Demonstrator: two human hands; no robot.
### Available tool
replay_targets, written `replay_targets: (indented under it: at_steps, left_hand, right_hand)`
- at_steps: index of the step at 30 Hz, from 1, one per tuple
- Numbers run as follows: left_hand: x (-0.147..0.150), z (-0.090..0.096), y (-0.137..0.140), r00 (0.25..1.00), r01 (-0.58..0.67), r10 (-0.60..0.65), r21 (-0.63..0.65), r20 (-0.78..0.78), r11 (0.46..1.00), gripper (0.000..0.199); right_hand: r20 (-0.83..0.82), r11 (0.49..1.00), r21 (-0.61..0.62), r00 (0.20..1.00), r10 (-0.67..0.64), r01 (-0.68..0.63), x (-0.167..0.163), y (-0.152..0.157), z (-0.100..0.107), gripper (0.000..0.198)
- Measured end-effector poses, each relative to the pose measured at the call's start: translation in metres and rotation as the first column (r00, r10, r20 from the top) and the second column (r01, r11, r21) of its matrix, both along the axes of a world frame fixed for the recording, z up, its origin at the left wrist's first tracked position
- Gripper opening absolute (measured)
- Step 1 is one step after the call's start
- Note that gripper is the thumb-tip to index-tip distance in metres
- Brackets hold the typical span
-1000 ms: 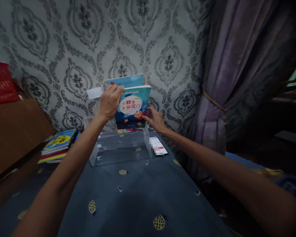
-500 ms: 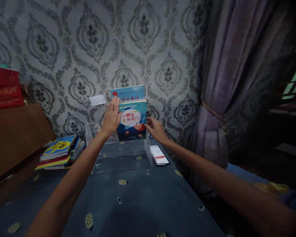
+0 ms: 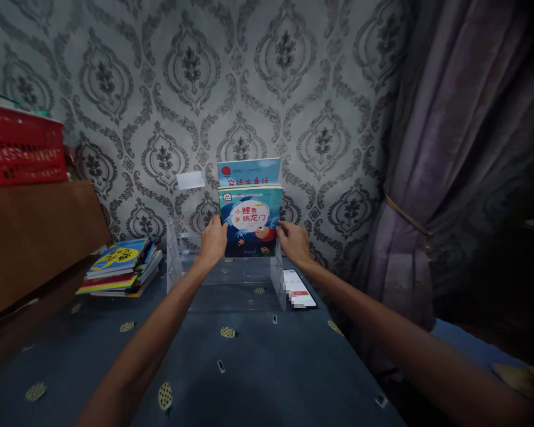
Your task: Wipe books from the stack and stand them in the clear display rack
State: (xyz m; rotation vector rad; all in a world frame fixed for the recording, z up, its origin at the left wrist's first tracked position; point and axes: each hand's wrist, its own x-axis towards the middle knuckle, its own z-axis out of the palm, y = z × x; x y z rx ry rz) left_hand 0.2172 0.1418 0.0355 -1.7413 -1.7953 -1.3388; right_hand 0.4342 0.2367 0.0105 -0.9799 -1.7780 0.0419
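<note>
A teal picture book [image 3: 250, 216] with a white oval title patch stands upright in a clear acrylic rack [image 3: 231, 279] against the wall. My left hand [image 3: 213, 240] holds its lower left edge and my right hand [image 3: 293, 242] holds its lower right edge. Behind it a taller light-blue book [image 3: 249, 172] stands in the rack, showing only its top strip.
A stack of picture books [image 3: 120, 267] lies left of the rack on the blue patterned cloth [image 3: 249, 367]. A phone [image 3: 299, 289] lies right of the rack. A red basket [image 3: 22, 145] sits on a brown cabinet at left. A purple curtain [image 3: 449, 178] hangs at right.
My left hand came down from the book's top edge to its lower left side. The book sank lower into the rack. The view shifted slightly right.
</note>
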Motion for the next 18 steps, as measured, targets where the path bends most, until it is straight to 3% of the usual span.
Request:
replay_targets:
  at_steps: [6, 11, 15, 18]
  left_hand:
    - [0.001, 0.003, -0.002, 0.999, -0.043, 0.043, -0.025, -0.012, 0.999, 0.018]
    - [-0.007, 0.011, -0.005, 0.999, 0.021, -0.019, -0.043, 0.034, 0.999, 0.019]
    - [-0.017, 0.027, -0.001, 0.959, 0.204, -0.213, 0.065, 0.189, 0.977, 0.02]
    - [-0.022, 0.041, 0.005, 0.852, 0.336, -0.356, 0.121, 0.383, 0.934, 0.028]
  right_hand:
    - [0.02, 1.0, -0.017, 1.0, 0.0, 0.0, -0.002, -0.001, 0.001, 0.032]
    - [0.037, 0.999, -0.018, 0.999, 0.035, -0.035, 0.006, 0.0, 0.007, 0.032]
    - [-0.013, 0.981, 0.182, 0.998, 0.067, -0.064, 0.008, -0.003, 0.036, 0.055]
    - [0.08, 0.931, 0.355, 0.995, 0.059, -0.084, 0.003, -0.011, 0.07, 0.062]
